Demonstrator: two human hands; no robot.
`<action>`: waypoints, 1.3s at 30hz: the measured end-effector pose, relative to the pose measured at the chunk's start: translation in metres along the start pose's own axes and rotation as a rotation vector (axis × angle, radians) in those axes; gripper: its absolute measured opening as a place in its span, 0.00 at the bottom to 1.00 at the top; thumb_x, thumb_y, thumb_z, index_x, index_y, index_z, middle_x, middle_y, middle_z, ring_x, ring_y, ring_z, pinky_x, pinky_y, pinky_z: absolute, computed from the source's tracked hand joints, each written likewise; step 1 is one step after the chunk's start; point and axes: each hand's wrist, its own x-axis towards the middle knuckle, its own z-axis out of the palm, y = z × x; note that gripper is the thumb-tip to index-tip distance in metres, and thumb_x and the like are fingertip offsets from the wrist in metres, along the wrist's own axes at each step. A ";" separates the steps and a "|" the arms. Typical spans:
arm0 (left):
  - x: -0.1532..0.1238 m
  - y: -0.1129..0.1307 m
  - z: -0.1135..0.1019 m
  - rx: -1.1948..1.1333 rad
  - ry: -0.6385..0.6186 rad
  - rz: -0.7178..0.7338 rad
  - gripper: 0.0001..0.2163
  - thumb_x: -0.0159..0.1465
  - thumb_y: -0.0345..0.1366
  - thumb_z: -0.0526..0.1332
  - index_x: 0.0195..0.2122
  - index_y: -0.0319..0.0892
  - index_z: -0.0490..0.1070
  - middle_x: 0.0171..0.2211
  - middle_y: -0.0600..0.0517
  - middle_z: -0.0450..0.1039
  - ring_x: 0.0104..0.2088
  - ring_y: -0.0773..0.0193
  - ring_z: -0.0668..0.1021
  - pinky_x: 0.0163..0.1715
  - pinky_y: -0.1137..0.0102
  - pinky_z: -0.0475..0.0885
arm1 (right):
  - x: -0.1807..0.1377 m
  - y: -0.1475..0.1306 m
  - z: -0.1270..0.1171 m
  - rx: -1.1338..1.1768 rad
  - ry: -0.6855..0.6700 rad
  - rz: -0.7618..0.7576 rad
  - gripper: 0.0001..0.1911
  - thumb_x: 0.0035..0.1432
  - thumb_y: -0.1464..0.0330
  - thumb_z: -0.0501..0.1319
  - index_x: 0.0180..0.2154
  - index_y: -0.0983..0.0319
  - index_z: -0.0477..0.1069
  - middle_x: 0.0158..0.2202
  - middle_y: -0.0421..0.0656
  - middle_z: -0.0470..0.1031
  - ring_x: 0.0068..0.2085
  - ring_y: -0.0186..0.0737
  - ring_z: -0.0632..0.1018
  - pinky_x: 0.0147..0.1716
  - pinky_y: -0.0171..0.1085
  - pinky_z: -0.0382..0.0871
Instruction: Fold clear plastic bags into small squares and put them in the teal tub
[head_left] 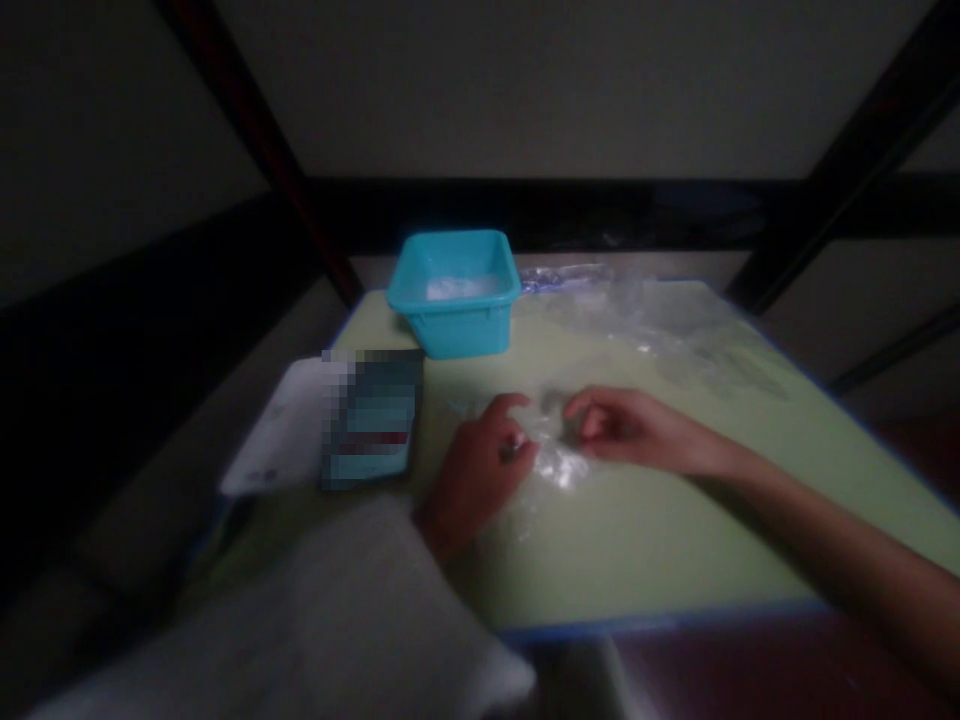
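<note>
A crinkled, clear plastic bag (561, 466) lies between my two hands over the yellow-green table. My left hand (484, 462) has its thumb and forefinger curled around the bag's left side. On the other side, my right hand (626, 428) is closed with its fingertips at the bag's right edge. The plastic is see-through and the picture is blurred, so the bag's outline and anything inside it cannot be made out.
A turquoise plastic basin (469, 325) with whitish contents stands at the back left of the table (675, 540). More clear plastic bags (652, 315) are spread along the back right. At left, a dark-framed device (379, 420), its screen pixelated, rests by a white flat object (281, 430).
</note>
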 end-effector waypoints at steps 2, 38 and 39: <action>0.002 -0.003 0.002 0.009 0.024 0.007 0.17 0.56 0.27 0.59 0.48 0.43 0.65 0.24 0.58 0.71 0.27 0.67 0.75 0.29 0.74 0.68 | 0.000 0.005 0.001 -0.035 -0.013 -0.012 0.15 0.54 0.68 0.64 0.43 0.63 0.65 0.26 0.35 0.69 0.26 0.30 0.71 0.25 0.30 0.64; -0.016 0.007 0.000 0.167 -0.392 0.596 0.09 0.65 0.32 0.55 0.40 0.39 0.74 0.46 0.47 0.73 0.48 0.61 0.72 0.51 0.63 0.67 | -0.005 0.006 -0.007 0.170 -0.293 0.185 0.06 0.58 0.69 0.58 0.31 0.63 0.62 0.24 0.38 0.71 0.25 0.30 0.74 0.24 0.31 0.68; -0.016 0.008 -0.001 0.151 -0.392 0.577 0.09 0.65 0.32 0.55 0.38 0.39 0.75 0.46 0.47 0.73 0.47 0.61 0.72 0.51 0.63 0.67 | -0.005 0.006 -0.009 0.157 -0.303 0.202 0.06 0.58 0.69 0.58 0.31 0.63 0.62 0.24 0.38 0.71 0.25 0.30 0.74 0.24 0.31 0.68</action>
